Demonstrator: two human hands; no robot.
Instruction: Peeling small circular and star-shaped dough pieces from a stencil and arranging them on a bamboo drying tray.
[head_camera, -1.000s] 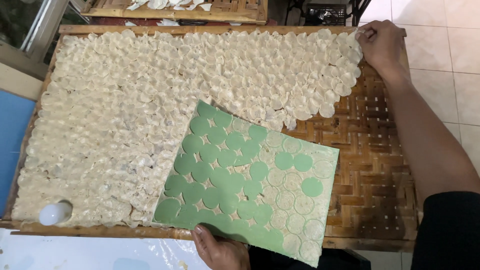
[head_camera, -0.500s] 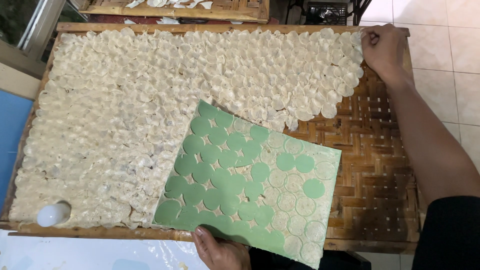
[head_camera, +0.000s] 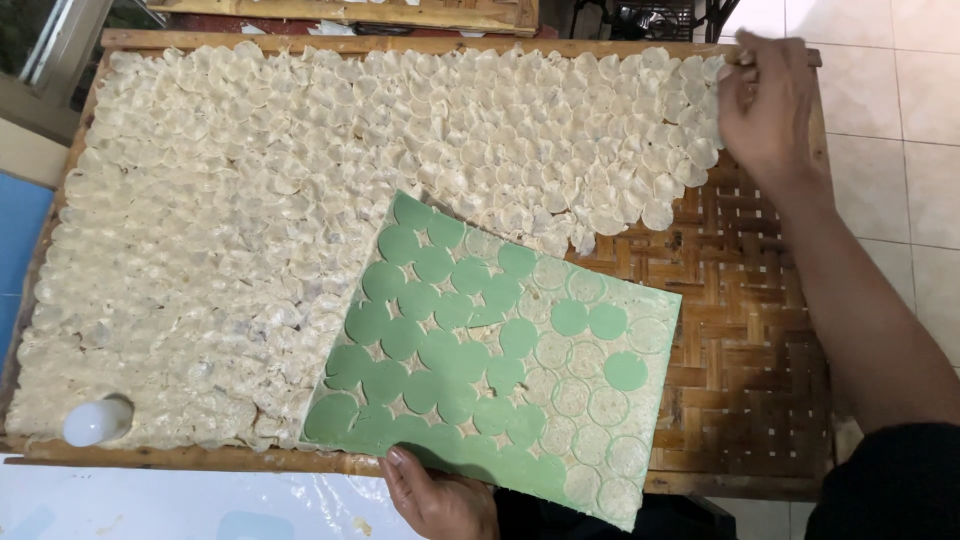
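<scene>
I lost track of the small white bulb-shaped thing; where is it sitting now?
In the head view the white bulb lies at the near left corner of the woven bamboo tray, among the pale discs, left of the green board.

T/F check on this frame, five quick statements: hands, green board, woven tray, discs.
1. The left hand holds the near edge of the green board. True.
2. The right hand rests on the green board. False: it is at the woven tray's far right corner, on the pale discs.
3. Some thin discs lie on the board. True.
4. Discs cover the whole tray. False: the right part is bare weave.
5. A white rounded object sits at the tray's near left corner. True.
</scene>
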